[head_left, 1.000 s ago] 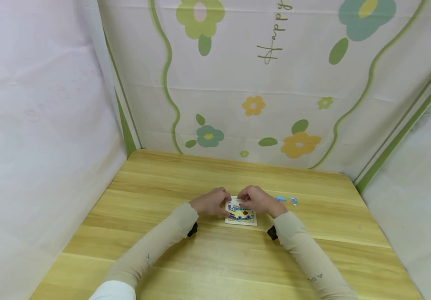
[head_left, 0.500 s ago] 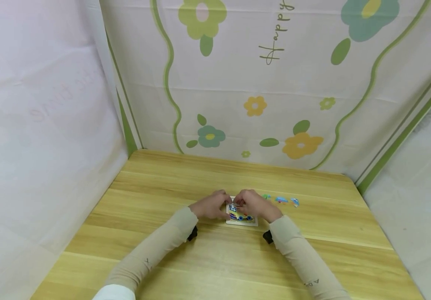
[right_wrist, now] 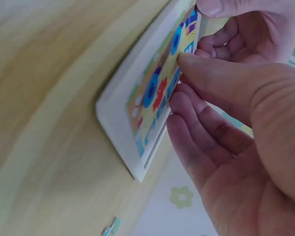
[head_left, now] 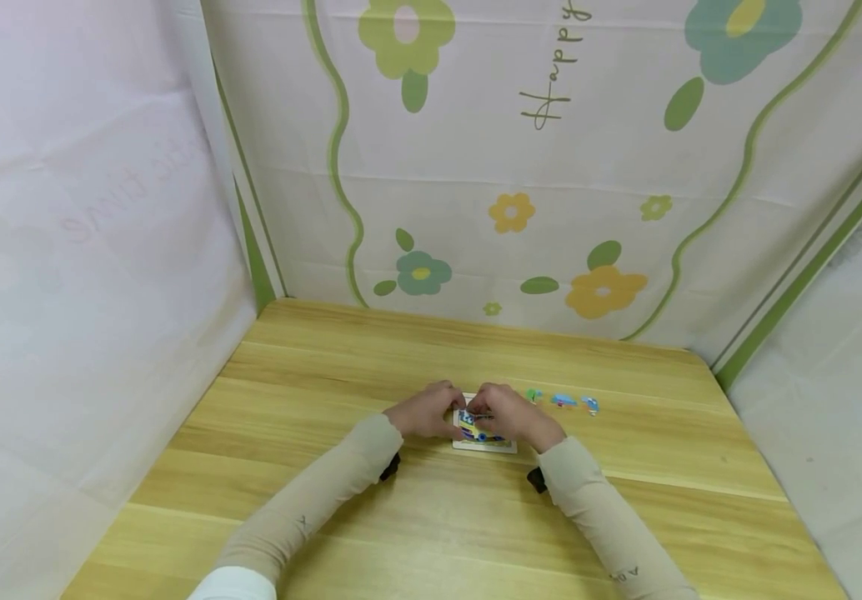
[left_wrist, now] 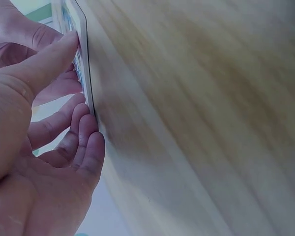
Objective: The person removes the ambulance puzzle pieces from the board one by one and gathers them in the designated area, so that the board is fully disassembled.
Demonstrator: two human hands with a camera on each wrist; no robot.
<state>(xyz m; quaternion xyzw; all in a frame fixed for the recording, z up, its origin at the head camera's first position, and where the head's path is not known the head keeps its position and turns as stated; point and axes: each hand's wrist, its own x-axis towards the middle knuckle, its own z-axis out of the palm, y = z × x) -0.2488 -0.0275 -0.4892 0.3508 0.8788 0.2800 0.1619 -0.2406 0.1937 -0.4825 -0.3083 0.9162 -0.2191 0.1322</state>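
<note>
A small white-framed jigsaw board lies on the table between both hands. Its picture has a yellow vehicle with blue wheels and a red cross. My left hand holds the board's left side; in the left wrist view the thumb rests on top and the other fingers lie along the edge. Over the upper part of the picture, my right hand pinches a puzzle piece, mostly hidden by the fingers. The right wrist view shows its thumb against the picture and fingertips by the far edge.
To the right of the board lie loose puzzle pieces: a green one, a blue one and another blue one. The wooden table meets flower-printed cloth at the back, with cloth at both sides.
My right hand has moved left and slightly down over the picture, uncovering the green loose piece. My left hand has stayed at the board's left side.
</note>
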